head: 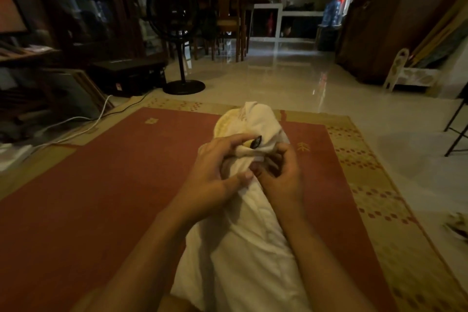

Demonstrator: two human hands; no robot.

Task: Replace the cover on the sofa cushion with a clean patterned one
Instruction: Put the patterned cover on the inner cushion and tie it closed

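A long cushion in a white cover (243,248) lies on the red rug, stretching away from me. Its far end is bunched, and a yellowish inner cushion (228,121) shows there at the left. A small black and yellow mark (254,143) sits on the cover near my fingers. My left hand (217,172) grips a fold of the white cover with curled fingers and thumb. My right hand (281,172) pinches the same cover from the right side, fingers curled in. The two hands almost touch.
The red rug with a tan patterned border (101,197) lies on a shiny tiled floor. A black standing fan (177,33) and white cables (83,126) are at the left. Dark cabinets, chairs and a table stand behind. A blue water bottle (331,11) is far back.
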